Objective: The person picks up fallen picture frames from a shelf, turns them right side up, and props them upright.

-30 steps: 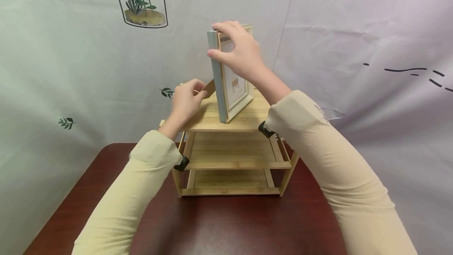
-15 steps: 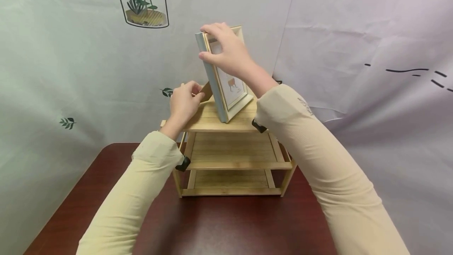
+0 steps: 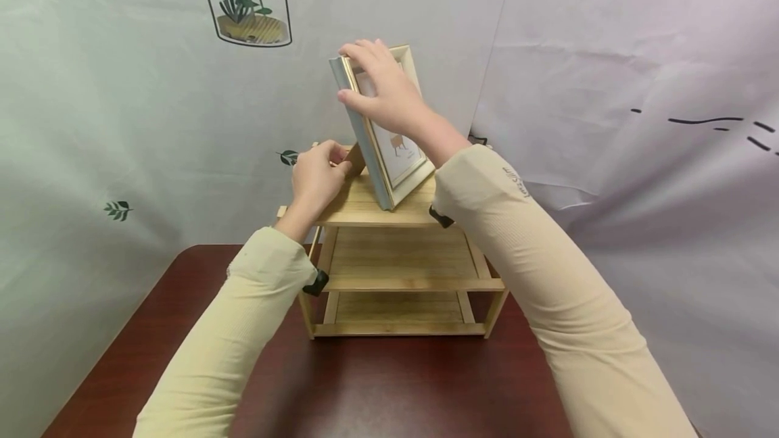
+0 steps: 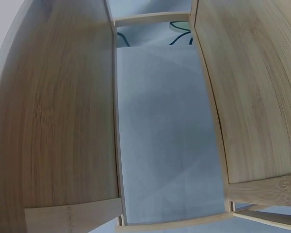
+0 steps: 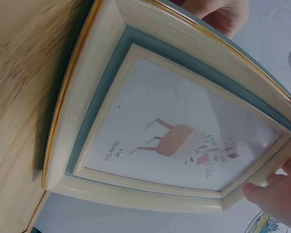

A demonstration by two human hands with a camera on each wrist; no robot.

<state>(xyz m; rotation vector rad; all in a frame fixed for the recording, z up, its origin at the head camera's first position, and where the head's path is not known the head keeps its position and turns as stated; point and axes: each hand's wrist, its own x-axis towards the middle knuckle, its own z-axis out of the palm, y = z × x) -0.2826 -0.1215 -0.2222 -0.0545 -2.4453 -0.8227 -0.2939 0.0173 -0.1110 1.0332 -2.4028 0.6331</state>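
In the head view, locate the picture frame (image 3: 398, 162) on the top shelf (image 3: 358, 200) of the wooden rack (image 3: 404, 284), leaning left. Note the right hand (image 3: 386, 90) gripping its upper near corner, the left hand (image 3: 319, 172) pinching the brown stand (image 3: 356, 162) behind. See the chair print (image 5: 179, 138) uncovered in the right wrist view; two wooden boards (image 4: 70, 97) in the left.

Wood rack (image 3: 402, 252) looks smooth, grained on my feed; tabletop (image 3: 395, 384) glossy; picture frame (image 5: 80, 104) smooth, glazing (image 5: 233, 116) shiny; backdrop (image 3: 584, 80) creased matt cloth.
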